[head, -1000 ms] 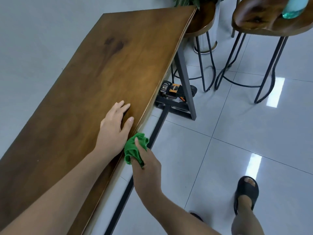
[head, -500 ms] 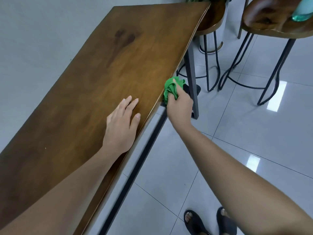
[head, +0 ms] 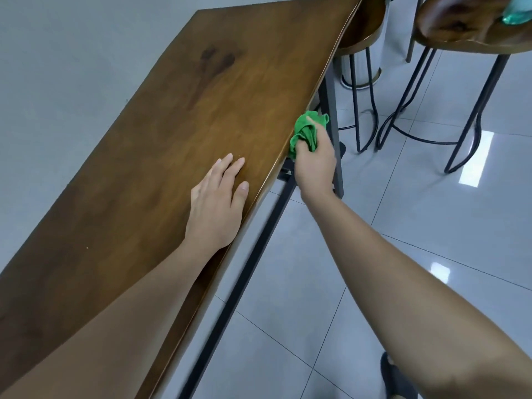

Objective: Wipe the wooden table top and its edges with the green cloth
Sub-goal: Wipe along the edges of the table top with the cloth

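The long wooden table top [head: 178, 133] runs from the lower left to the upper right, with a dark stain near its far half. My left hand [head: 218, 203] lies flat on the top near the right edge, fingers slightly apart, holding nothing. My right hand [head: 315, 165] is closed around the bunched green cloth [head: 306, 132] and presses it against the table's right edge, beyond my left hand and beside the grey table leg [head: 334, 139].
A black frame bar [head: 253, 263] runs under the table along the glossy tiled floor. Two wooden stools [head: 460, 36] on thin black metal legs stand at the upper right; a teal bottle [head: 518, 12] lies on one. My sandalled foot [head: 394, 375] is at the bottom right.
My right hand has slid the green cloth along the table's right edge, away from me, from beside my left hand to near the table leg. My left hand has stayed flat.
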A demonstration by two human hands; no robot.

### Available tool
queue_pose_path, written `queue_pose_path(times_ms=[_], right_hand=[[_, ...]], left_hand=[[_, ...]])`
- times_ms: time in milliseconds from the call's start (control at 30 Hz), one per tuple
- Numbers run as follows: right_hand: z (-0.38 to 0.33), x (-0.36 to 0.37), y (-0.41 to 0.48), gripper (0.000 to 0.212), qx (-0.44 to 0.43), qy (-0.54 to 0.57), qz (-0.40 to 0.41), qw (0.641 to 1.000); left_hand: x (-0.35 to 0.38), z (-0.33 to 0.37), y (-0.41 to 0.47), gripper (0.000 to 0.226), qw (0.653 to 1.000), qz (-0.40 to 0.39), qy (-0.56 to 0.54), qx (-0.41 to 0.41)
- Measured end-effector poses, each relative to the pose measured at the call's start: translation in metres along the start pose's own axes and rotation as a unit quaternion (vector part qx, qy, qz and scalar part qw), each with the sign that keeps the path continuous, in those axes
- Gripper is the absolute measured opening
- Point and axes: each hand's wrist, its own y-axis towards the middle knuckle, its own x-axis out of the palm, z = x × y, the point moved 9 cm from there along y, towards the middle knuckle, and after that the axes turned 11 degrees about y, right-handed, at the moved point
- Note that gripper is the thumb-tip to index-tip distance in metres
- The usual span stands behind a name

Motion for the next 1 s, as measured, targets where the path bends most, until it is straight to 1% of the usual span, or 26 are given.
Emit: queue_pose_path(times_ms=[200, 400, 500, 567, 633, 733, 900, 1000], right_hand=[[0.046, 0.015, -0.157, 0.06, -0.05, 0.019, -0.032, 0.998], [0.092, 0.028, -0.306, 0.065, -0.031, 0.066, -0.057, 0.996], [0.102, 0.031, -0.36, 0.067, -0.046, 0.054, -0.066, 0.995], [0.104, 0.032, -0.379, 0.068, -0.05, 0.046, -0.072, 0.995], [0.101, 0.031, -0.376, 0.068, -0.055, 0.047, -0.073, 0.995], [0.091, 0.029, -0.335, 0.067, -0.055, 0.038, -0.056, 0.996], [0.045, 0.023, -0.21, 0.063, -0.098, -0.027, -0.011, 0.995], [0.022, 0.017, -0.135, 0.062, -0.084, -0.06, 0.0, 0.995]], left_hand=[[0.002, -0.001, -0.001, 0.056, 1.0, 0.004, -0.012, 0.021], [0.003, -0.001, -0.001, 0.057, 0.999, 0.004, -0.018, 0.031], [0.002, -0.001, -0.002, 0.058, 0.999, 0.01, -0.018, 0.033], [0.002, -0.001, -0.002, 0.058, 0.999, 0.012, -0.017, 0.033], [0.001, -0.001, -0.002, 0.058, 0.999, 0.014, -0.015, 0.034], [0.001, -0.002, -0.001, 0.057, 0.999, 0.014, -0.018, 0.033], [0.004, -0.002, 0.0, 0.057, 0.999, 0.007, -0.018, 0.033], [0.003, -0.001, -0.001, 0.057, 0.999, 0.007, -0.018, 0.036]])
